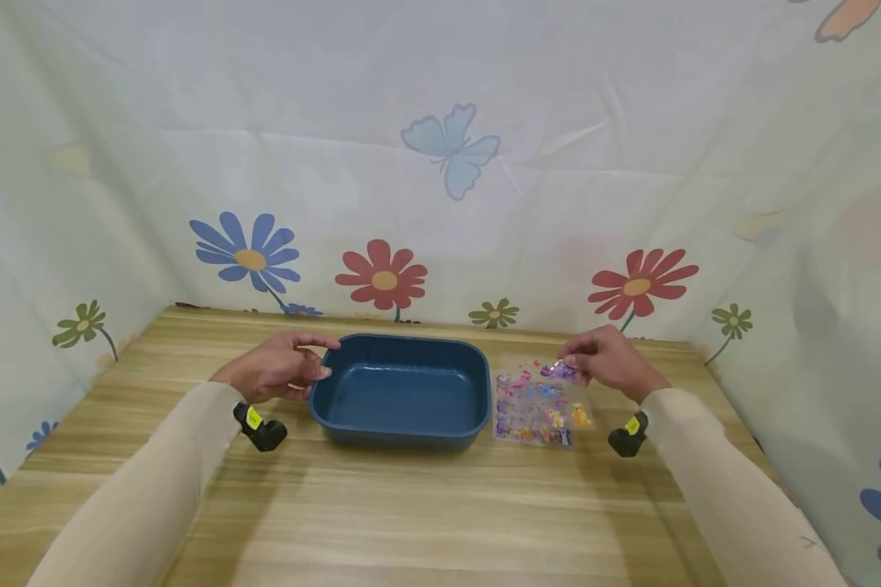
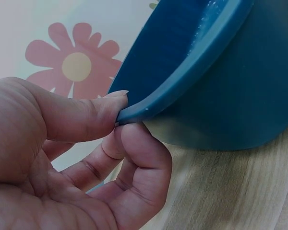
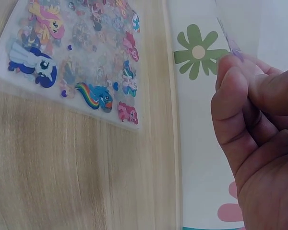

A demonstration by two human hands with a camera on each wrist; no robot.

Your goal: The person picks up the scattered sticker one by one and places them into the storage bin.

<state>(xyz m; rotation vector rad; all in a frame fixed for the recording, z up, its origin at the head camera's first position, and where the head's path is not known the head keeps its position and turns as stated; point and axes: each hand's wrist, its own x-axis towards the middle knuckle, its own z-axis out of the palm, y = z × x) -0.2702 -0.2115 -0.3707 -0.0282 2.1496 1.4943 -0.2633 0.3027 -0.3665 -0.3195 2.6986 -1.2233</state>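
A dark blue oblong plastic basin [image 1: 404, 399] stands upright on the wooden table. My left hand [image 1: 279, 367] is at its left end; in the left wrist view the thumb and curled index finger pinch the basin's rim [image 2: 177, 86]. To the basin's right lie clear sticker sheets [image 1: 532, 408], overlapping and printed with colourful cartoon ponies [image 3: 38, 67]. Above their far right part, my right hand [image 1: 613, 359] pinches a small clear sticker with purple print [image 1: 560, 371] between thumb and index finger. Only a sliver of that sticker shows in the right wrist view, beyond the fingertips.
Bare wood [image 1: 411, 514] stretches in front of the basin. A white cloth [image 1: 323, 179] printed with flowers and a butterfly hangs close behind the table and along both sides. Each wrist carries a small black camera, one by the left sleeve [image 1: 191, 432].
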